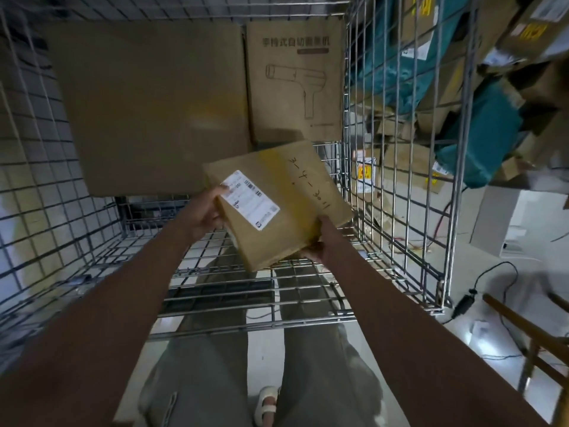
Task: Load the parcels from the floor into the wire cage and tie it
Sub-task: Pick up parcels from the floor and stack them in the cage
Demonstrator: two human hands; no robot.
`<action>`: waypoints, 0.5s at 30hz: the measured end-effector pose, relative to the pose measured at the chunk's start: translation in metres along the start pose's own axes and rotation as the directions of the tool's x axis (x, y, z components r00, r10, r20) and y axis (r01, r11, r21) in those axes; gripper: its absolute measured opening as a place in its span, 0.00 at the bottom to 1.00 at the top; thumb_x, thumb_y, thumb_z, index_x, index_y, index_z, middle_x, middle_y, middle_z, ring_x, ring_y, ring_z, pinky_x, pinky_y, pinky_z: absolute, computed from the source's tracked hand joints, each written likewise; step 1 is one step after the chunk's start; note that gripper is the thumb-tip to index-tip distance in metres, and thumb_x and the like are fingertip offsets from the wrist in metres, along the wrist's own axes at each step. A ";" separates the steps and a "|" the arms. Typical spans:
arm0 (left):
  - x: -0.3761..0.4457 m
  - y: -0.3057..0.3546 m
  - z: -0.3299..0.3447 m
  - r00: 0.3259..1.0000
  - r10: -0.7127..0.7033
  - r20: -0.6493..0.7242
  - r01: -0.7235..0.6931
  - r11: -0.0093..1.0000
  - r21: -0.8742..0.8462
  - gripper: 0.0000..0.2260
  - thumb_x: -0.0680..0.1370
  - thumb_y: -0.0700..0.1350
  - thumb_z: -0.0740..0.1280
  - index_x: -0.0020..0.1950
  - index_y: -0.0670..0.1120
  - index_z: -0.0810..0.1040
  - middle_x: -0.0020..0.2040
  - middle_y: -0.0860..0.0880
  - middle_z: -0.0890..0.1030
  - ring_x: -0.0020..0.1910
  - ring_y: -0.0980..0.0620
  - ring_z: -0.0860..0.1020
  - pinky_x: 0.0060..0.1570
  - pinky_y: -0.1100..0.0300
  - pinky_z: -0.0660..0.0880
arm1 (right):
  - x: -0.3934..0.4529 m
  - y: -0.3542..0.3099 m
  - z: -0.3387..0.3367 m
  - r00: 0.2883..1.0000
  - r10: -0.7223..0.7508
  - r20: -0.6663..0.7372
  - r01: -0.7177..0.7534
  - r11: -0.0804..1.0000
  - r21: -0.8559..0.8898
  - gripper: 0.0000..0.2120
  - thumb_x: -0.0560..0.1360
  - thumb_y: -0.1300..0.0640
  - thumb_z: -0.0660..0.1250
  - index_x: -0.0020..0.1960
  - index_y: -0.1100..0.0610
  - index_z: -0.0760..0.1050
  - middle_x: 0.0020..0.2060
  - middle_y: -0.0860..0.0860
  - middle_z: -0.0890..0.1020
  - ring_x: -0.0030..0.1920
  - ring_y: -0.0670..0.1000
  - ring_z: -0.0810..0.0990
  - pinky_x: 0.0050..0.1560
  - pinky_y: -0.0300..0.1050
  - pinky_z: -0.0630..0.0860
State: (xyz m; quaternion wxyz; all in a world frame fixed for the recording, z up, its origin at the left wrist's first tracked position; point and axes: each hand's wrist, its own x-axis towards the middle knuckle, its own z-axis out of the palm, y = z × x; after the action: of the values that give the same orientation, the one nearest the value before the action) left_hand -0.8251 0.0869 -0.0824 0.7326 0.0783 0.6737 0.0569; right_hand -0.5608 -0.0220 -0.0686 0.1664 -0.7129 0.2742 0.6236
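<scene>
I hold a brown cardboard parcel [286, 198] with a white shipping label and handwritten digits over the open front of the wire cage [397, 155]. My left hand [206, 215] grips its left edge, thumb on the label. My right hand [323, 241] grips its near right corner from below. Inside the cage a large plain carton [154, 106] stands against the back, and beside it on the right a carton printed with a handheld tool drawing [295, 81]. The cage's wire floor [246, 288] in front of them is bare.
Beyond the cage's right wall lies a heap of brown cartons and teal bags [480, 124]. A black cable with an adapter [465, 303] trails on the floor at right, near a wooden frame [529, 328]. My legs and a sandal [268, 402] are below.
</scene>
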 end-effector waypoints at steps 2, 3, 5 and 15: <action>0.004 0.014 -0.022 0.998 0.007 0.058 -0.009 0.999 0.042 0.12 0.81 0.47 0.67 0.64 0.44 0.76 0.59 0.44 0.84 0.55 0.47 0.84 0.51 0.52 0.80 | 0.010 -0.001 0.008 0.998 -0.065 -0.018 0.066 0.993 0.094 0.32 0.75 0.37 0.70 0.68 0.57 0.68 0.58 0.58 0.79 0.53 0.59 0.82 0.52 0.58 0.84; 0.006 0.021 -0.029 0.997 0.006 0.076 -0.010 0.998 0.054 0.11 0.82 0.46 0.66 0.63 0.44 0.76 0.57 0.44 0.84 0.55 0.46 0.83 0.50 0.52 0.80 | 0.016 0.000 0.012 0.993 -0.107 -0.044 0.112 0.983 0.142 0.35 0.72 0.37 0.73 0.69 0.57 0.68 0.58 0.57 0.80 0.55 0.59 0.82 0.52 0.60 0.83; 0.012 0.036 -0.036 0.997 0.018 0.075 -0.022 0.998 0.057 0.06 0.83 0.45 0.64 0.58 0.45 0.77 0.49 0.47 0.86 0.50 0.48 0.83 0.42 0.56 0.81 | 0.028 0.003 0.017 0.979 -0.196 -0.063 0.205 0.949 0.240 0.35 0.70 0.41 0.77 0.69 0.56 0.69 0.59 0.58 0.81 0.56 0.60 0.83 0.51 0.61 0.83; 0.041 0.074 0.002 0.975 0.143 -0.168 -0.114 0.979 0.168 0.30 0.73 0.67 0.72 0.67 0.49 0.77 0.58 0.49 0.84 0.55 0.46 0.81 0.56 0.48 0.77 | 0.025 -0.024 0.054 0.914 -0.387 0.125 0.299 0.847 0.439 0.31 0.73 0.44 0.76 0.69 0.59 0.73 0.60 0.58 0.83 0.55 0.59 0.86 0.56 0.57 0.82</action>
State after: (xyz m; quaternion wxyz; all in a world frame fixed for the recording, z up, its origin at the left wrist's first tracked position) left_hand -0.8182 0.1672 -0.1082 0.6554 0.1740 0.7327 0.0576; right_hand -0.5876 0.0242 -0.1043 0.4494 -0.6301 0.2475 0.5829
